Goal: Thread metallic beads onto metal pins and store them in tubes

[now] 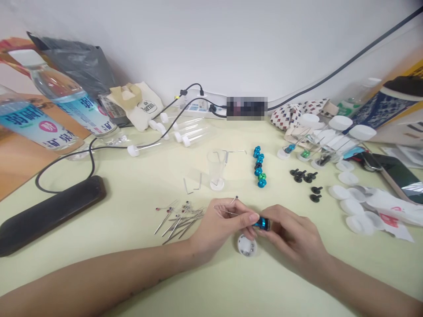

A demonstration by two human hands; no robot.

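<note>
My left hand (228, 220) pinches a small blue metal part (263, 223) and also has a thin bent metal rod (228, 210) across its fingers. On the part's other side, my right hand (294, 229) grips its dark end. Just below my fingers lies a round white cap (247, 245) with small metal pieces in it. Left of my left hand is a loose pile of thin metal rods (178, 224) with small coloured ends. A clear cup (216, 171) stands behind my hands, and a row of blue, green and black metal parts (258, 167) lies to its right.
Several black screw-like pieces (299, 175) and white caps (352, 207) lie at the right, near a phone (401, 176). Capped clear tubes (190, 134) lie behind. A black case (53, 213), a cable (90, 156) and water bottles (79, 99) are at the left.
</note>
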